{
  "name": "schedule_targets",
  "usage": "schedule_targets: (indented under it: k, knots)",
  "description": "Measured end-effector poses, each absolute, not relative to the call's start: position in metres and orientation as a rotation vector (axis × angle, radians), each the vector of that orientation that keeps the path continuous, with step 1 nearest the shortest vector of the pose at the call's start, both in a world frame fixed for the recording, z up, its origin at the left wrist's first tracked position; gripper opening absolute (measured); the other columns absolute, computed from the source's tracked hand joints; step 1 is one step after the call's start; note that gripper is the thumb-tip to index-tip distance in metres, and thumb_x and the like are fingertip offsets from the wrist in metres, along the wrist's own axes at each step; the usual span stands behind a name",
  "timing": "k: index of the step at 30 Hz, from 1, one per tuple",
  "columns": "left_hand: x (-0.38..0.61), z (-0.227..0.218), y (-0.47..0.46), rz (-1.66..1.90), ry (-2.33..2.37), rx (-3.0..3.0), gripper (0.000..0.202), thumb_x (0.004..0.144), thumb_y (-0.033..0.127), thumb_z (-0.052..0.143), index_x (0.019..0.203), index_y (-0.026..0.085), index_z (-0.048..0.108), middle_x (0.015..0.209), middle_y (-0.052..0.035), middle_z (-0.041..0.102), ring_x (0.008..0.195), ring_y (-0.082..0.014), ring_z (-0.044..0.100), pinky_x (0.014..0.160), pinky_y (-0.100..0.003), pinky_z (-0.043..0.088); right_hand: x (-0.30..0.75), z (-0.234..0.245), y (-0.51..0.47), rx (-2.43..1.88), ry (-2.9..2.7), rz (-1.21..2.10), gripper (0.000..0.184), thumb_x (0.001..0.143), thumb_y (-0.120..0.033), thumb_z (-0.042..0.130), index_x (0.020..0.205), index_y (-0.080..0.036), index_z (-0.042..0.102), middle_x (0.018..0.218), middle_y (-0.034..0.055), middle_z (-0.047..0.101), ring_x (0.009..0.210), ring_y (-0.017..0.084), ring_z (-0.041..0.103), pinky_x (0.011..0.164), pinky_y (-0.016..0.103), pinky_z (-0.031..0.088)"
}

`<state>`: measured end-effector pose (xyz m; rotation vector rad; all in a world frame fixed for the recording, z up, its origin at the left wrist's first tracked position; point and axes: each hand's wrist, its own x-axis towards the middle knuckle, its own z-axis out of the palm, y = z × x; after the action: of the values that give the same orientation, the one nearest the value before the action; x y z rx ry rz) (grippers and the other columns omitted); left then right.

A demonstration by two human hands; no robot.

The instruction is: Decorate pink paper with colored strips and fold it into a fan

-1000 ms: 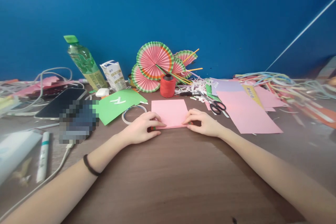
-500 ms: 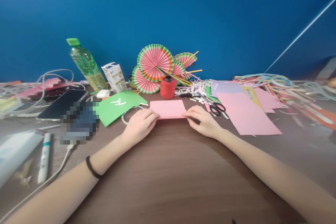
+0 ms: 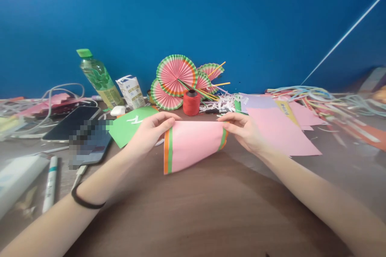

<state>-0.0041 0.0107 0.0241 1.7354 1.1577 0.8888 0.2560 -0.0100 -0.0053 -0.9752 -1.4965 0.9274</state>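
Observation:
A pink sheet of paper (image 3: 194, 140) with green and orange strips along its two side edges hangs between my hands. My left hand (image 3: 153, 128) pinches its upper left corner between thumb and fingers. At the upper right corner, my right hand (image 3: 243, 130) grips the sheet the same way. The paper's lower edge slants, lower on the left than on the right. Just behind the sheet stands a spool of red thread (image 3: 191, 104). Green paper (image 3: 122, 126) with white scraps on it lies behind my left hand.
Round pleated paper fans (image 3: 177, 77) lean against the blue wall, beside white paper shreds (image 3: 221, 102). Pink paper (image 3: 280, 128) lies on the right. To the left are a green bottle (image 3: 101, 80), a carton (image 3: 131, 91), a phone (image 3: 72, 123) and a marker (image 3: 50, 182).
My hands have lifted the pink paper off the table and tipped it, so its face with the green and orange side strips now shows. Both hands still pinch it.

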Motion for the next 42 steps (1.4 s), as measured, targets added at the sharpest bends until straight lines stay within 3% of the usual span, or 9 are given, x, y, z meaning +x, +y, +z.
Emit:
schedule_targets:
  k: [3,6,11,17,22,29,42]
  knots:
    - [-0.007,0.019,0.016,0.755,1.123,1.696,0.036,0.077,0.045,0.053,0.102,0.019,0.059,0.090,-0.0037,0.067,0.076,-0.0175,0.063,0.062,-0.027,0.049,0.257,-0.011,-0.005,-1.061,-1.440,0.968,0.020,0.068,-0.033,0.067,0.081,-0.019,0.066,0.084,0.0031,0.067,0.078,0.016,0.061,0.071,0.031,0.049]
    - [-0.009,0.007,0.021,0.710,1.220,2.006,0.028,0.078,0.039,0.052,0.096,0.019,0.062,0.093,-0.0039,0.067,0.082,-0.0187,0.062,0.072,-0.031,0.049,0.258,-0.020,0.000,-1.202,-1.601,0.965,0.020,0.069,-0.029,0.065,0.085,-0.018,0.066,0.087,0.0041,0.068,0.079,0.017,0.062,0.074,0.033,0.048]
    - [-0.009,-0.014,0.027,0.567,1.214,2.529,0.020,0.082,0.025,0.047,0.088,0.019,0.065,0.092,-0.0022,0.067,0.086,-0.0185,0.059,0.081,-0.032,0.045,0.258,-0.033,0.001,-1.377,-1.993,0.669,0.016,0.075,-0.018,0.055,0.086,-0.018,0.067,0.085,0.0048,0.067,0.079,0.017,0.057,0.074,0.034,0.046]
    - [-0.010,-0.020,0.031,0.424,1.117,2.712,0.022,0.084,0.020,0.043,0.088,0.017,0.064,0.088,-0.0049,0.064,0.085,-0.0181,0.057,0.079,-0.031,0.044,0.255,-0.036,0.000,-1.334,-2.194,0.359,0.015,0.079,-0.014,0.053,0.079,-0.018,0.067,0.084,0.0058,0.061,0.083,0.018,0.053,0.078,0.034,0.042]
    - [-0.011,-0.020,0.031,0.370,1.110,2.739,0.024,0.083,0.016,0.041,0.095,0.016,0.062,0.091,-0.0061,0.064,0.088,-0.0188,0.056,0.081,-0.032,0.044,0.258,-0.038,0.002,-1.321,-2.276,0.273,0.017,0.080,-0.013,0.051,0.085,-0.017,0.067,0.083,0.0073,0.062,0.082,0.020,0.052,0.077,0.035,0.041]
    - [-0.010,-0.023,0.031,0.318,1.111,2.861,0.024,0.083,0.014,0.037,0.087,0.017,0.060,0.087,-0.0059,0.062,0.085,-0.0184,0.057,0.077,-0.031,0.045,0.262,-0.041,0.003,-1.280,-2.434,0.115,0.024,0.084,-0.014,0.045,0.094,-0.016,0.066,0.087,0.0093,0.061,0.083,0.021,0.050,0.074,0.034,0.038]
    - [-0.011,-0.021,0.029,0.273,1.093,2.976,0.023,0.083,0.013,0.037,0.087,0.017,0.060,0.084,-0.0054,0.060,0.082,-0.0181,0.057,0.074,-0.029,0.044,0.256,-0.042,-0.001,-1.220,-2.572,-0.290,0.024,0.088,-0.014,0.039,0.085,-0.015,0.064,0.083,0.0088,0.063,0.079,0.020,0.048,0.067,0.032,0.030]
